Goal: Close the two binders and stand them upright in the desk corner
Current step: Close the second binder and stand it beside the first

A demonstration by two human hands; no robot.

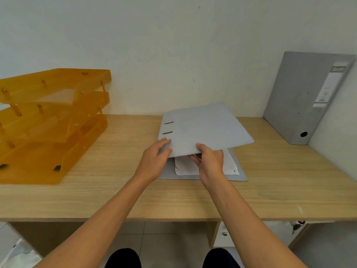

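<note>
A grey binder [204, 128] lies on the wooden desk [116, 190] at the middle, its front cover raised partway over white papers [185, 167]. My left hand [154, 159] grips the cover's near left corner, thumb on top. My right hand [209, 161] pinches the cover's near edge, fingers underneath. A second grey binder [301, 99] stands closed and upright in the desk's far right corner, leaning against the wall with its labelled spine facing me.
An orange, see-through three-tier letter tray [52, 117] takes up the left of the desk against the wall. White walls bound the desk at the back and right. My knees and a tiled floor show below the front edge.
</note>
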